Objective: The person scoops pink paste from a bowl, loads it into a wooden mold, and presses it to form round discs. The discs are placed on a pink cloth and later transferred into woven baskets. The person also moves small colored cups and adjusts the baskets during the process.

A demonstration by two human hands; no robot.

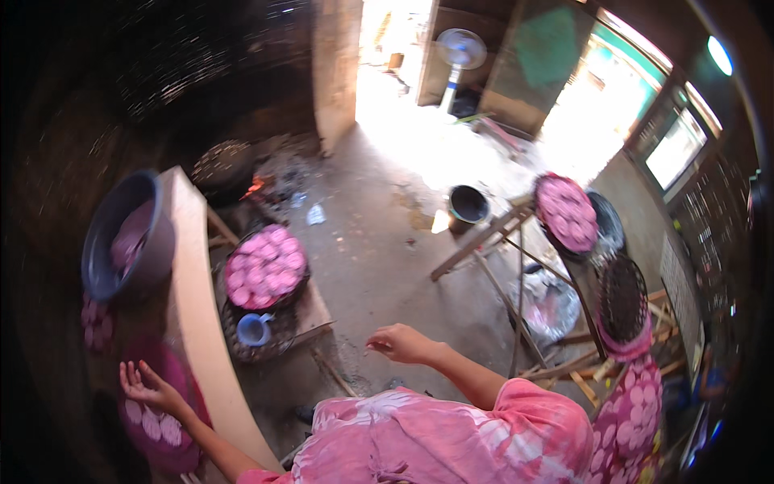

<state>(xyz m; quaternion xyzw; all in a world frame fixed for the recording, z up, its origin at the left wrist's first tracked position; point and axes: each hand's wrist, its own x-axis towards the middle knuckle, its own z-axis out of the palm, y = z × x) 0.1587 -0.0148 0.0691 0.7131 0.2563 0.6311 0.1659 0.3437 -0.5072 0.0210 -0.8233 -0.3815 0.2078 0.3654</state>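
Observation:
My left hand is at the lower left with its fingers spread and nothing in them. It is over a magenta tray or cloth that bears a few pale pink rounds. My right hand hangs in the air in front of my body, its fingers loosely bent and holding nothing that I can see. Beyond it to the left, a round tray of pink pieces rests on a low support. A small blue cup with a handle sits in front of that tray.
A big blue-grey tub holds pink material beside a pale bench. A fire burns at the back left. A dark bucket stands on the floor. To the right, a wooden frame bears another tray of pink pieces.

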